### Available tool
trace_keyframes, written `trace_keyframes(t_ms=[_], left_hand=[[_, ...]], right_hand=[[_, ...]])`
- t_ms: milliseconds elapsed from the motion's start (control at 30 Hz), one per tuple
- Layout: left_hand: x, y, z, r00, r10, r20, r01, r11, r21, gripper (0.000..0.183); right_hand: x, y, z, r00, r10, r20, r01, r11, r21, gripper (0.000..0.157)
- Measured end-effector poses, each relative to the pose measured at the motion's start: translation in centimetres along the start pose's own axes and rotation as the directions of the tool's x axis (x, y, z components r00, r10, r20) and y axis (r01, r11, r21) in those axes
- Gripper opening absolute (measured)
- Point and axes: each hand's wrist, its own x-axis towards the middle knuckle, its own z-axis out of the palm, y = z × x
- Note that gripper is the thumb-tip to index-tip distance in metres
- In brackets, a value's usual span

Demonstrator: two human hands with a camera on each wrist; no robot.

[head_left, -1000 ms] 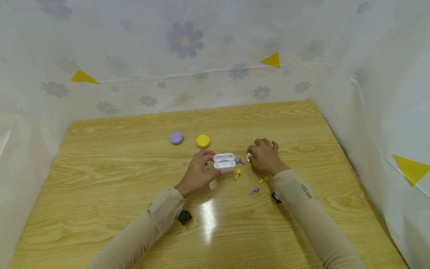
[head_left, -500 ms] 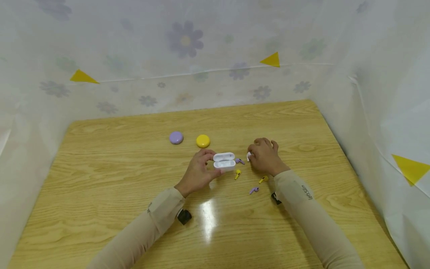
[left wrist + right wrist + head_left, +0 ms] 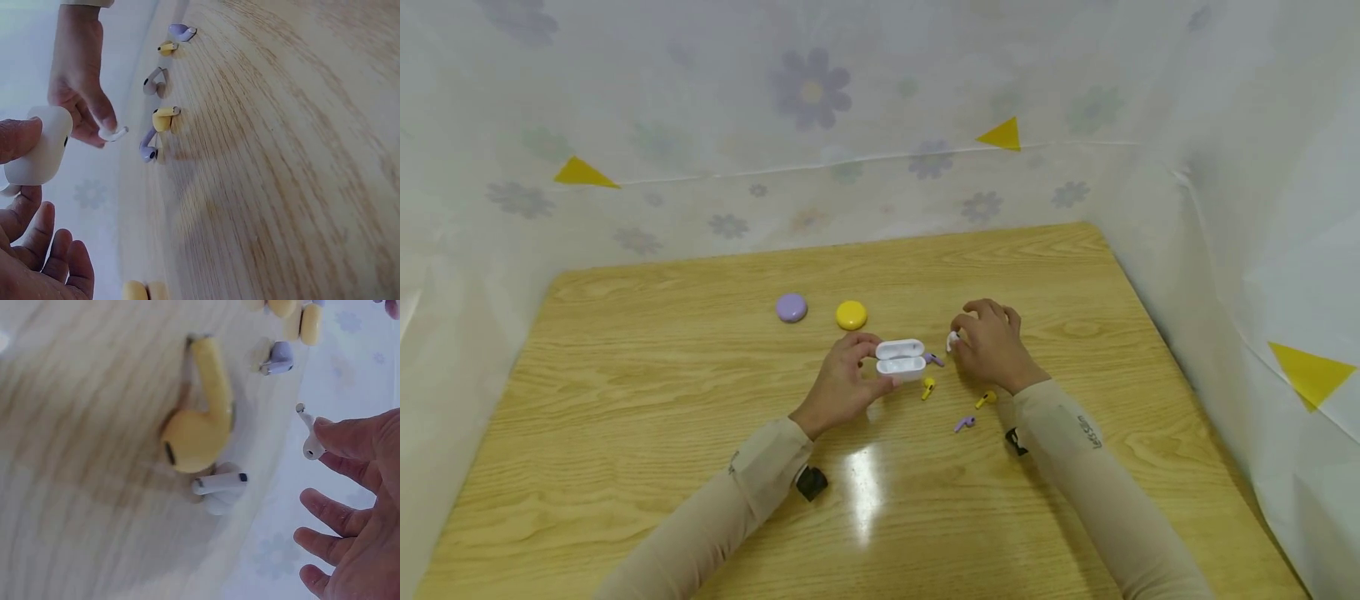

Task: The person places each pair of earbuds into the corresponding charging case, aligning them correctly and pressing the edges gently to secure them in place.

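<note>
My left hand [image 3: 838,387] grips a white earbud case [image 3: 901,367] with its lid open and its hollow facing up. To its right, my right hand [image 3: 996,350] pinches a white earbud [image 3: 312,447] between thumb and index finger, clear of the table in both wrist views; its other fingers are spread. A second white earbud [image 3: 222,489] lies on the table, hidden by the right hand in the head view. Beside the case lie a purple earbud [image 3: 934,359] and a yellow earbud [image 3: 928,388]. Nearer the right wrist are another yellow earbud [image 3: 986,399] and another purple earbud [image 3: 965,423].
Behind the left hand, a round purple case [image 3: 792,307] and a round yellow case [image 3: 852,315] sit on the wooden table [image 3: 662,375]. White flower-patterned sheeting [image 3: 737,125] hangs behind the table and at its sides.
My right hand has lifted slightly, with the white earbud pinched in it, and its fingers have shifted a little. The left hand and the open case have stayed in place.
</note>
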Motion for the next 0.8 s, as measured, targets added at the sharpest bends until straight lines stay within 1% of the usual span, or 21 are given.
trace_keyframes(t_ms=[200, 333, 433, 500, 700, 800], left_hand=[[0.1, 0.2, -0.1, 1.0, 0.003, -0.006, -0.003, 1.0, 0.004, 0.029], [0.3, 0.3, -0.2, 1.0, 0.022, -0.017, -0.022, 1.0, 0.01, 0.029], [0.5, 0.4, -0.2, 0.999, 0.038, -0.028, -0.038, 0.999, 0.01, 0.028], [0.4, 0.4, -0.1, 0.999, 0.037, -0.033, -0.037, 0.999, 0.015, 0.029], [-0.1, 0.5, 0.1, 1.0, -0.006, -0.027, 0.006, 1.0, 0.02, 0.029], [0.0, 0.5, 0.2, 1.0, -0.007, -0.021, 0.007, 1.0, 0.018, 0.028]], right_hand=[[0.0, -1.0, -1.3, 0.997, -0.049, -0.055, 0.051, 0.999, 0.018, 0.012], [0.0, -1.9, -2.5, 0.989, -0.095, -0.118, 0.098, 0.995, 0.018, 0.013], [-0.1, -2.5, -3.3, 0.976, -0.131, -0.174, 0.136, 0.991, 0.012, 0.013], [-0.2, -2.9, -3.7, 0.966, -0.157, -0.203, 0.162, 0.987, 0.01, 0.012], [-0.7, -4.2, -4.4, 0.933, -0.233, -0.274, 0.245, 0.97, 0.009, 0.012], [-1.0, -4.9, -4.8, 0.92, -0.262, -0.291, 0.278, 0.961, 0.013, 0.013]])
